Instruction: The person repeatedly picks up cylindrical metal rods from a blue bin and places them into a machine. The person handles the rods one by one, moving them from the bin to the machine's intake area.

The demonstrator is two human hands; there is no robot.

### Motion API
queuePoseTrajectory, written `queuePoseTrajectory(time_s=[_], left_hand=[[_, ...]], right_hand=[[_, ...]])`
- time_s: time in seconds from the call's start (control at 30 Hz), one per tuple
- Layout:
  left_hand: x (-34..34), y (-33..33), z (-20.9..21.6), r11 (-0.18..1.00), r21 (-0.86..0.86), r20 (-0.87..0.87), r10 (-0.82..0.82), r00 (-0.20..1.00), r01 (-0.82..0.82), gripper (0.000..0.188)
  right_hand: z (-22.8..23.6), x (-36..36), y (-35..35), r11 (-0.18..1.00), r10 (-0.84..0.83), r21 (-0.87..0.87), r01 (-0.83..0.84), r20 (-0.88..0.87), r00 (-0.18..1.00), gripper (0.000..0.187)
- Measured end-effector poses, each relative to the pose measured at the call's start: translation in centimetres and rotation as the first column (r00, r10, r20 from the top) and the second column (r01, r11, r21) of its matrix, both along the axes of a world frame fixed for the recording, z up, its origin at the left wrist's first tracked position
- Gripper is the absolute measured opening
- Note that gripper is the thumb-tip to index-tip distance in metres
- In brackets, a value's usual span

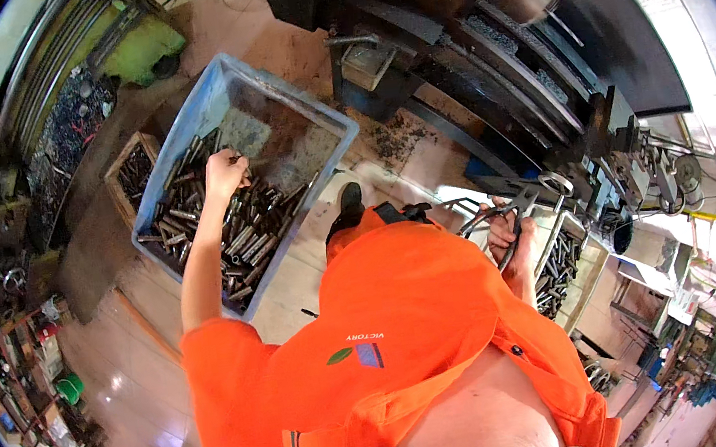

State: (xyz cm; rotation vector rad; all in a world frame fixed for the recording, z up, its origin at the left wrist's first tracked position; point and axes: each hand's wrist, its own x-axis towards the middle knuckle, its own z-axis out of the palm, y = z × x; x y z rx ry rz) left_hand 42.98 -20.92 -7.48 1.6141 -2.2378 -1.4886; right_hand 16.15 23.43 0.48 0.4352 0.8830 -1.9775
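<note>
- Parts of metal (244, 239), many tube-like, lie in a pile inside the blue crate (319, 107), left of the frame's middle.
- Left hand (225, 174) is at the upper part of this pile; its fingers are curled narrow, but I cannot tell if they hold a part.
- Right hand (499, 238), right of centre, has its fingers closed around a plier-like tool (523, 201).
- Wooden box (117, 199) stands just beside the crate's left side.
</note>
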Motion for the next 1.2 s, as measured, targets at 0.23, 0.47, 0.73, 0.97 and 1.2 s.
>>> queuePoseTrajectory(time_s=[0.23, 0.47, 0.73, 0.97, 1.2], left_hand=[[-10.7, 9.3, 11.7, 0.855, 0.486, -0.706, 0.262, 0.658, 0.181, 0.025], [-20.7, 17.6, 15.9, 0.892, 0.065, -0.727, -0.264, 0.633, 0.447, 0.028], [-23.5, 19.8, 15.3, 0.817, -0.110, -0.638, -0.495, 0.590, 0.567, 0.025], [-24.1, 19.5, 14.6, 0.780, -0.087, -0.603, -0.536, 0.591, 0.620, 0.024], [-24.9, 17.7, 13.9, 0.746, 0.088, -0.661, -0.453, 0.599, 0.661, 0.024]], right_hand=[[4.9, -3.0, -5.1, 0.874, 0.477, 0.280, -0.396, -0.351, 0.805, 0.039], [5.8, -3.2, -6.7, 0.758, 0.652, 0.404, -0.512, -0.446, 0.613, 0.029], [6.8, -3.6, -5.6, 0.666, 0.718, 0.684, -0.298, -0.482, 0.502, 0.020], [4.5, -3.3, -5.5, 0.655, 0.693, 0.729, -0.199, -0.475, 0.542, 0.028], [5.0, -2.8, -6.8, 0.587, 0.740, 0.801, -0.121, -0.469, 0.482, 0.024]])
